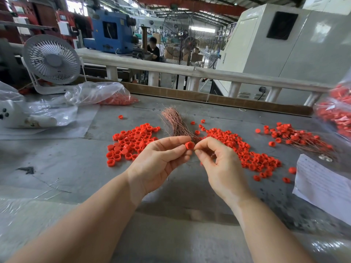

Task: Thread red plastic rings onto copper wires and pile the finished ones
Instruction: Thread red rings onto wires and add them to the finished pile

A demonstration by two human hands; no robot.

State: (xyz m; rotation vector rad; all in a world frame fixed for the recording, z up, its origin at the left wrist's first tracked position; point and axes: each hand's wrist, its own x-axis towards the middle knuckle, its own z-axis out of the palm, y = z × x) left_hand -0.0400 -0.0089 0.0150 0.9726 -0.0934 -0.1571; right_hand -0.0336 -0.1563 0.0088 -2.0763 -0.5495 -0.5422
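My left hand (161,160) pinches a red plastic ring (189,145) between thumb and fingertips above the grey table. My right hand (218,160) sits just right of the ring, its thumb and forefinger pinched together on a thin copper wire at the ring's edge; the wire is barely visible. A bundle of copper wires (174,120) lies behind the hands. Loose red rings lie in a pile on the left (131,143) and a bigger spread on the right (245,149). A pile of rings threaded on wires (298,137) lies at the far right.
A white desk fan (51,61) and clear plastic bags (98,95) with red rings stand at the back left. Another bag of rings (338,112) is at the right edge. A sheet of paper (322,185) lies at the right. A railing (190,71) runs behind the table.
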